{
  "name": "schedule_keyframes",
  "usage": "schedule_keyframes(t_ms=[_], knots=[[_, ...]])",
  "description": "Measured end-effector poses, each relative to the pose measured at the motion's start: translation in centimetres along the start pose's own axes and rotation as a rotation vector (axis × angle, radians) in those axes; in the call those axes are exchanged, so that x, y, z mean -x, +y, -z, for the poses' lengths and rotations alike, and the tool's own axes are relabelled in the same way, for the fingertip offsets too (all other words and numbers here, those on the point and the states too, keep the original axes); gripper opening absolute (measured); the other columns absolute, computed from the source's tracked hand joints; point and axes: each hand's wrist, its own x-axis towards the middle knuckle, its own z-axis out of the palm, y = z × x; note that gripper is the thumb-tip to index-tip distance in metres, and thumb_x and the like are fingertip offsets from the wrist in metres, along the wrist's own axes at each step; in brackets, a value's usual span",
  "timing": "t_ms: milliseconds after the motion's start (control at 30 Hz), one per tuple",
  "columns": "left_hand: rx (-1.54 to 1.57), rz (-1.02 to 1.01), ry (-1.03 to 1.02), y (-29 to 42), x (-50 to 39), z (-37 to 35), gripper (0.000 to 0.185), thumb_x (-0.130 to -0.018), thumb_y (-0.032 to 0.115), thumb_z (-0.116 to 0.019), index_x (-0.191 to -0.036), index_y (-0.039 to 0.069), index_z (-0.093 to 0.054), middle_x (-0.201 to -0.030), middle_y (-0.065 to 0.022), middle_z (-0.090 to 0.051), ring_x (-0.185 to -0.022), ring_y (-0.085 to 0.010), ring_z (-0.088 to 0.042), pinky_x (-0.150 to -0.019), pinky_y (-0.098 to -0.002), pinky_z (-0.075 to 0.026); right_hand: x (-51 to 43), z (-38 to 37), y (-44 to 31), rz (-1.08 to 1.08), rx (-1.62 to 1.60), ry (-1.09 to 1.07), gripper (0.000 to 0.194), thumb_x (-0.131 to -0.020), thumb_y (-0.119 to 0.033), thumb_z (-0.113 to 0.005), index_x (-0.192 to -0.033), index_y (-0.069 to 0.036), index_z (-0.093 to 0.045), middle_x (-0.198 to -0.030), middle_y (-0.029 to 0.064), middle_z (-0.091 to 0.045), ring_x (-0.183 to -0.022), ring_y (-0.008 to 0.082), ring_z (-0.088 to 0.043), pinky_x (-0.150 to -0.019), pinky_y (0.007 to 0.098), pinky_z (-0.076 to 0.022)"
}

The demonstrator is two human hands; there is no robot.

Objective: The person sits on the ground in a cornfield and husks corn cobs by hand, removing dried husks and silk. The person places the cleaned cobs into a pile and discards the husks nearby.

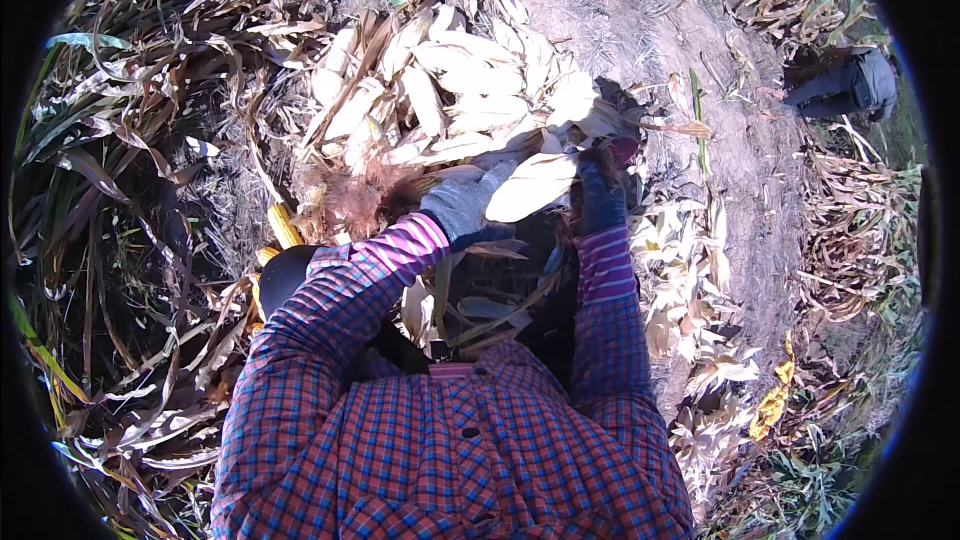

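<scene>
My left hand (469,202), in a grey work glove, is at the left side of a pale, husk-covered ear of corn (531,187). My right hand (600,191), in a dark glove with a striped cuff, is at the ear's other end, its fingers around the stem end or silk. How firmly my left fingers hold the ear cannot be told. Just beyond both hands lies a heap of corn ears in husks (465,86). A tuft of reddish-brown corn silk (352,195) is left of my left hand. Husked yellow corn cobs (283,226) lie near my left knee.
Dry corn stalks and leaves (142,90) cover the ground at left. Loose husks (679,277) are strewn on the right beside a strip of bare soil (750,240). Another person (847,86) is bent over at the far upper right. More dry stalks (855,232) lie at the right.
</scene>
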Motion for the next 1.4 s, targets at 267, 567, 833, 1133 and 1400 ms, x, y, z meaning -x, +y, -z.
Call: schedule_keyframes(t_ms=[267, 567, 833, 1133, 1400], knots=[[-0.103, 0.097, 0.021, 0.8, 0.5, 1.5, 0.091, -0.075, 0.040, -0.073, -0.148, 0.011, -0.026, -0.134, -0.0255, -0.046, -0.123, -0.0399, -0.046, -0.104, -0.0448, -0.039, -0.1, -2.4, 0.8, 0.226, -0.022, 0.074, 0.019, -0.091, -0.013, -0.056, -0.105, -0.003, -0.065, -0.098, 0.0025, -0.064, -0.090, 0.0143, -0.058, -0.082, 0.0297, -0.0461], [-0.217, -0.001, 0.306, -0.6, 0.7, 0.5, 0.085, -0.074, 0.042, -0.073, -0.142, 0.006, -0.035, -0.111, -0.0229, -0.060, -0.100, -0.0374, -0.060, -0.088, -0.0458, -0.048, -1.1, -3.9, 1.2, 0.061, -0.185, 0.144, 0.029, -0.092, -0.014, -0.056, -0.117, -0.001, -0.062, -0.112, 0.0047, -0.064, -0.099, 0.0130, -0.058, -0.090, 0.0266, -0.0446], [0.037, 0.115, 0.127, 0.0, 1.2, 2.0, 0.091, -0.074, 0.046, -0.073, -0.143, 0.005, -0.032, -0.127, -0.0268, -0.052, -0.114, -0.0408, -0.053, -0.098, -0.0452, -0.044, -1.1, -3.5, 0.3, 0.124, -0.009, -0.068, 0.025, -0.095, -0.018, -0.055, -0.111, 0.000, -0.063, -0.105, 0.0056, -0.064, -0.093, 0.0111, -0.058, -0.084, 0.0245, -0.0463], [-0.243, 0.105, 0.194, -0.3, 1.5, 1.7, 0.089, -0.076, 0.046, -0.071, -0.146, 0.011, -0.029, -0.121, -0.0242, -0.055, -0.108, -0.0390, -0.056, -0.092, -0.0462, -0.046, -4.8, -0.8, 3.2, -0.077, -0.335, -0.304, 0.022, -0.096, -0.012, -0.052, -0.112, 0.001, -0.060, -0.095, 0.0023, -0.062, -0.083, 0.0086, -0.056, -0.075, 0.0223, -0.0480], [-0.265, 0.052, 0.233, 0.0, 0.7, 2.0, 0.087, -0.075, 0.042, -0.073, -0.143, 0.006, -0.033, -0.122, -0.0221, -0.056, -0.109, -0.0354, -0.057, -0.092, -0.0427, -0.046, -1.4, -2.6, 0.1, 0.142, 0.042, -0.064, 0.018, -0.094, -0.010, -0.056, -0.106, 0.003, -0.063, -0.088, 0.0007, -0.061, -0.078, 0.0071, -0.054, -0.068, 0.0225, -0.0464]])
